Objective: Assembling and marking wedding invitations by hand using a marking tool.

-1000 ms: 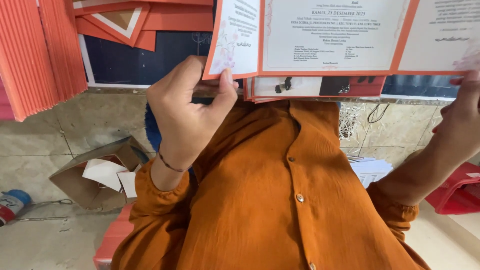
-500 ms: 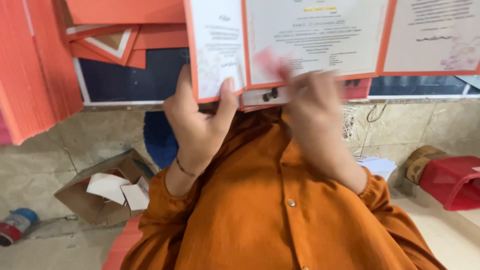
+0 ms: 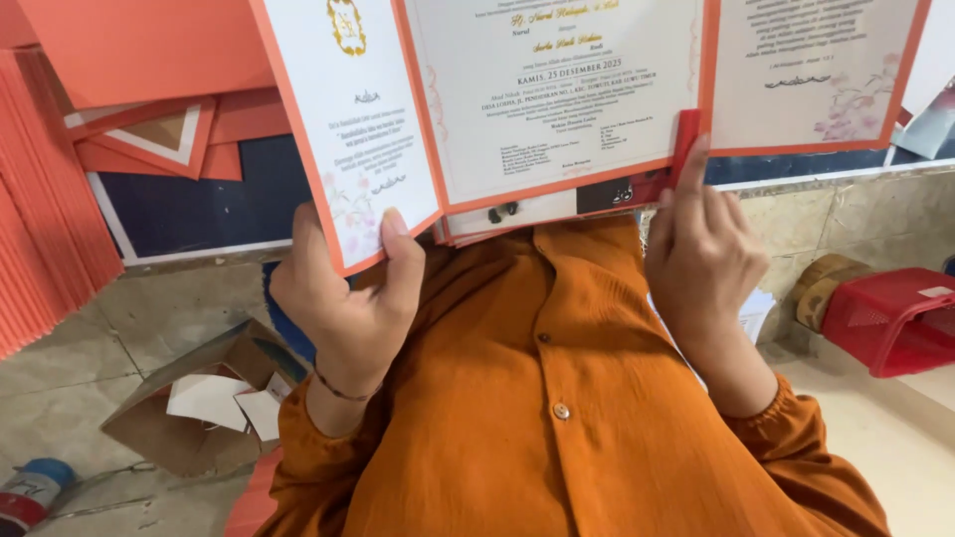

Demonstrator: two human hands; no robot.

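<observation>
Left hand is pinching the left flap of an open three-panel card, white with orange borders. Right hand is loosely curled, fingertips touching the card's lower edge. Red basket sits off right, torn cardboard box lower left.

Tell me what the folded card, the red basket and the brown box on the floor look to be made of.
Folded card: stiff matte paper or card stock, white panels with orange borders, holding sharp creases.
Red basket: seems moulded plastic, with a slotted wall and slight sheen.
Brown box: likely cardboard, dull brown, flaps bent open.
The left hand grips the card's left panel.
</observation>
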